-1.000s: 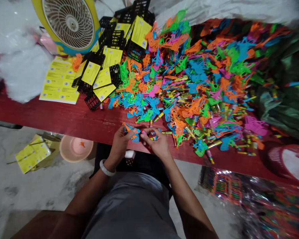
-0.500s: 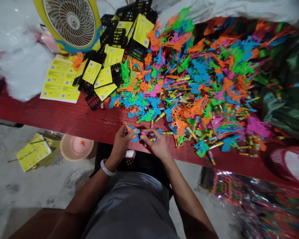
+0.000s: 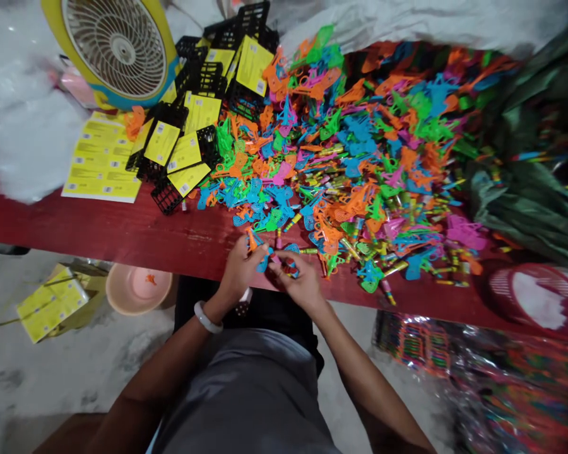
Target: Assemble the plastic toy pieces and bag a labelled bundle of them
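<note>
My left hand point(image 3: 240, 268), with a pale bangle point(image 3: 207, 318) at its wrist, is closed around small plastic toy pieces, one orange point(image 3: 252, 239) and one blue point(image 3: 262, 262). Opposite it, my right hand point(image 3: 303, 284) pinches a small pink-ended tube point(image 3: 275, 257) against the blue piece. Another small banded tube point(image 3: 292, 267) shows in the curl of the right fingers. How far the pink-ended tube reaches into the blue piece is hidden by the fingers. Just beyond the hands lies a heap of colourful plastic toy pieces point(image 3: 360, 135) with small tubes point(image 3: 292, 221) mixed in.
The red table point(image 3: 99, 230) carries a yellow fan point(image 3: 123, 50), black plastic crates with yellow cards point(image 3: 161, 142) and a printed yellow sheet point(image 3: 101, 161). A pink basket point(image 3: 506, 284) stands at right. On the floor are a basin point(image 3: 118, 293) and bagged toys point(image 3: 426, 347).
My hands have come closer together, and the pink-ended tube now meets the blue piece. The whole view has shifted slightly, with the table things appearing further left.
</note>
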